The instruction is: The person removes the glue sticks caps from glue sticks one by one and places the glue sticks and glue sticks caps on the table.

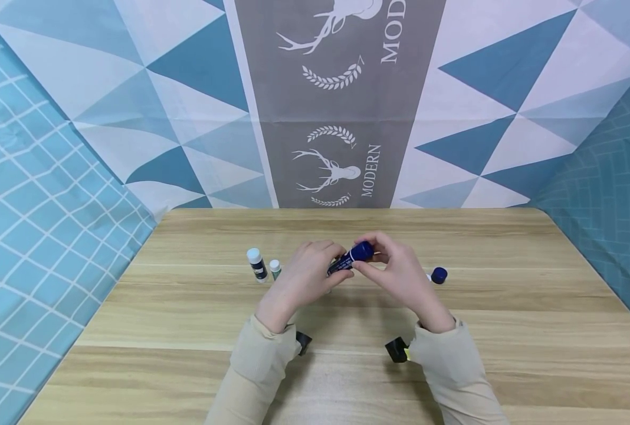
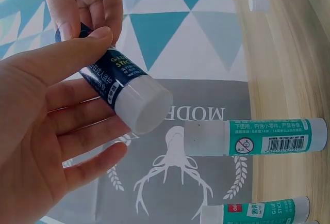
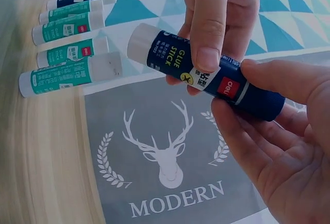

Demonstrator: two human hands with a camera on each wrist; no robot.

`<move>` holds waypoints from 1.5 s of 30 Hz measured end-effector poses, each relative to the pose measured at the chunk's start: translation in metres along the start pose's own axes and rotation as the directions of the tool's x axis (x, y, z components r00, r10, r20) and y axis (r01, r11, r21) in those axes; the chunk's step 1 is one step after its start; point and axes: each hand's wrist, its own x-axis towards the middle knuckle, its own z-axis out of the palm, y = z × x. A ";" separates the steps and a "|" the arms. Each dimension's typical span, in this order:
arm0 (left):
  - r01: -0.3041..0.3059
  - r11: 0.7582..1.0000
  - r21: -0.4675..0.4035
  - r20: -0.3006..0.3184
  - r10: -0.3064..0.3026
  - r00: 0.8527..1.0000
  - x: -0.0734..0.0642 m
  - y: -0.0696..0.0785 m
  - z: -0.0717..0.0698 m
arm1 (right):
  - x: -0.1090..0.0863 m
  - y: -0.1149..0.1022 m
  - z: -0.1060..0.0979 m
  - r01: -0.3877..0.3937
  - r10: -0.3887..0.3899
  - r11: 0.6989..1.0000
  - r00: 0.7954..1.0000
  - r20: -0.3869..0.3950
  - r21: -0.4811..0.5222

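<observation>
A glue stick (image 1: 349, 258) with a navy label, a white base and a dark blue cap is held up between both hands, tilted over the table. My left hand (image 1: 315, 265) grips the labelled body, its thumb (image 3: 209, 56) lying across the label. The white base (image 2: 144, 105) sticks out free of the fingers. At the other end, my right hand (image 1: 397, 271) pinches the stick around the blue cap (image 1: 363, 251), thumb on one side and fingers on the other. The cap sits on the stick.
Several green-labelled glue sticks (image 3: 67, 53) stand in a row on the wooden table (image 1: 187, 330), with a navy one (image 1: 258, 267) at the row's end. Right of my right hand lies a dark blue cap (image 1: 439, 275). White round pieces (image 2: 259, 3) also lie on the table. A patterned cloth hangs behind.
</observation>
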 end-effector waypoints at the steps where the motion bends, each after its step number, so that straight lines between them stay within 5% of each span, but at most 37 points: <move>1: -0.002 1.000 -0.007 -0.005 0.002 1.000 0.000 0.000 0.000 | 0.000 -0.001 -0.001 0.000 0.000 1.000 1.000 0.002 -0.001; 34: 0.017 0.998 -0.061 -0.019 -0.019 1.000 -0.003 -0.005 -0.006 | -0.002 -0.003 -0.009 0.037 -0.040 0.998 0.998 -0.041 -0.060; 45: 0.023 0.997 -0.075 -0.077 -0.029 0.997 -0.003 -0.009 -0.009 | -0.002 0.000 -0.011 0.046 -0.048 0.998 0.998 -0.049 -0.049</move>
